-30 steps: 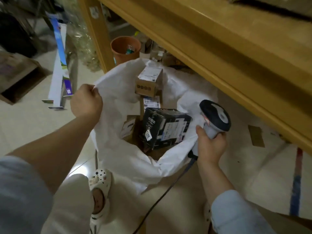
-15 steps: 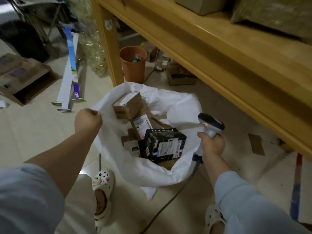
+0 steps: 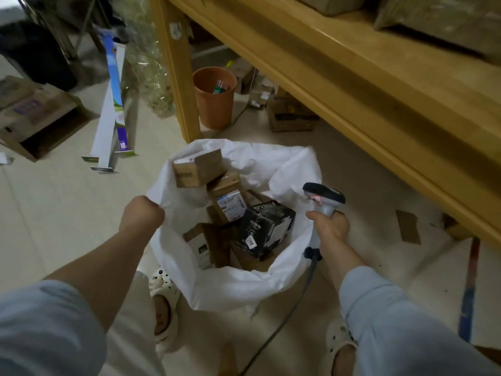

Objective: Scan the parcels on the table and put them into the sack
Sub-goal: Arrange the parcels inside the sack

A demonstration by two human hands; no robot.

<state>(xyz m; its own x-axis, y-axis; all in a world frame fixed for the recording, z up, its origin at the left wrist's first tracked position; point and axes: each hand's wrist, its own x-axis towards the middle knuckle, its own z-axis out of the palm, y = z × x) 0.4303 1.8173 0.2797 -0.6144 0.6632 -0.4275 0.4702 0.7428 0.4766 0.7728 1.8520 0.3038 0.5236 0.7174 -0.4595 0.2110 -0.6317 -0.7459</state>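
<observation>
Leftmost, an open corrugated carton lies on the pale floor tiles; next, your left hand is fisted on the crinkled rim of the thin white sack, holding its mouth wide. Inside the sack: boxy brown cardboard parcels with white labels, piled at angles, and a glossy black box tilted near the right wall. Right again, your right hand wraps the smooth grey handle of the corded scanner, its dark head beside the sack's right rim, below the yellow wooden table edge.
</observation>
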